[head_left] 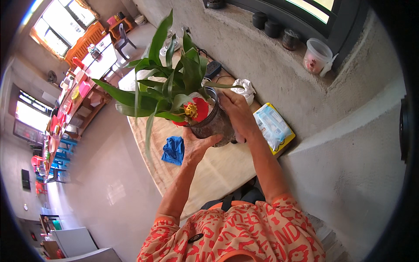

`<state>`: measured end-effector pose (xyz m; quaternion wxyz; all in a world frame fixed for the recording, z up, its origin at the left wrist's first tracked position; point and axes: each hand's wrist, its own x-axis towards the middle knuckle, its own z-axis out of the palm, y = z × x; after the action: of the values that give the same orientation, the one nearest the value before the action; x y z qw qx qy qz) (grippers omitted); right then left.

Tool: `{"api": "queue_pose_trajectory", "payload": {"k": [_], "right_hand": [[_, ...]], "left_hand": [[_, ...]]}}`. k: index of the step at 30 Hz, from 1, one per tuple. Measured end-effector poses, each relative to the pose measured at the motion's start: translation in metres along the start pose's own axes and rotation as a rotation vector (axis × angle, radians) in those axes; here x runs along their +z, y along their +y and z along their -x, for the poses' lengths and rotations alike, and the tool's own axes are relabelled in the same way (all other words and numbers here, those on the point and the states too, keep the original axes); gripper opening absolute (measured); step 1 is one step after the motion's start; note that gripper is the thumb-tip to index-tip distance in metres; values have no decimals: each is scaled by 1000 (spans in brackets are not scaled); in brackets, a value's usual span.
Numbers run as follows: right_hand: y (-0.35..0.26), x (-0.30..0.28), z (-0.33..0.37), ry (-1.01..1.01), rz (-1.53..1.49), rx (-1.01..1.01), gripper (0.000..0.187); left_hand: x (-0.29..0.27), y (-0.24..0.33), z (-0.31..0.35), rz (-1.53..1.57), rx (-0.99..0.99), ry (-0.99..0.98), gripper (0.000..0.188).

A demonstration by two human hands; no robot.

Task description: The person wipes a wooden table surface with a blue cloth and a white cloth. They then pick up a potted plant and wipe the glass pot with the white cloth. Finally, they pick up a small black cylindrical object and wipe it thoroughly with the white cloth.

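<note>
Both my hands are wrapped round a clear, dark-rimmed jar (214,126) above the wooden table. From the jar rises a leafy green plant (168,83), its long blades spreading to the left and away from me. A red flower with a yellow centre (197,110) sits at the jar's rim. My left hand (198,144) grips the jar's near left side, thumb across its front. On the right side, my right hand (235,109) holds it, its fingertips partly hidden. A crumpled blue cloth (173,150) lies on the tabletop beside my left hand.
The pale wooden table (209,172) has a yellow-edged pack (273,126), a white crumpled bag (244,90) and a dark power strip (213,69) along its wall side. A clear tub (317,54) and dark pots stand on the window ledge. Long tables line the far left.
</note>
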<state>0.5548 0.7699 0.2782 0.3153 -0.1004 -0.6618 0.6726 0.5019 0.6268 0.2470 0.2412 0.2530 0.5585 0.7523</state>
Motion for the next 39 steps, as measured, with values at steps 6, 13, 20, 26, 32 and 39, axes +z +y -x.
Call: {"api": "queue_pose_trajectory", "payload": {"k": [6,13,20,26,32,39], "right_hand": [[-14,18,26,69,126,-124,26],[-18,45,97,139,681,-573,45],[-17,50,110,133,731,-557,43],[-14,32,65,-25,134,-89,29],[-2,18,28,-265,-206,148,26],[-12,42,68,-6,367,-375,41]], "left_hand": [[-7,12,20,17,23,-3,77],[-21,21,30,112,-34,-6,81],[-36,19,45,111,-89,-30,76],[-42,25,51,92,-92,-150,74],[-40,27,49,94,-66,-159,75],[-40,22,37,58,-41,-31,79]]}}
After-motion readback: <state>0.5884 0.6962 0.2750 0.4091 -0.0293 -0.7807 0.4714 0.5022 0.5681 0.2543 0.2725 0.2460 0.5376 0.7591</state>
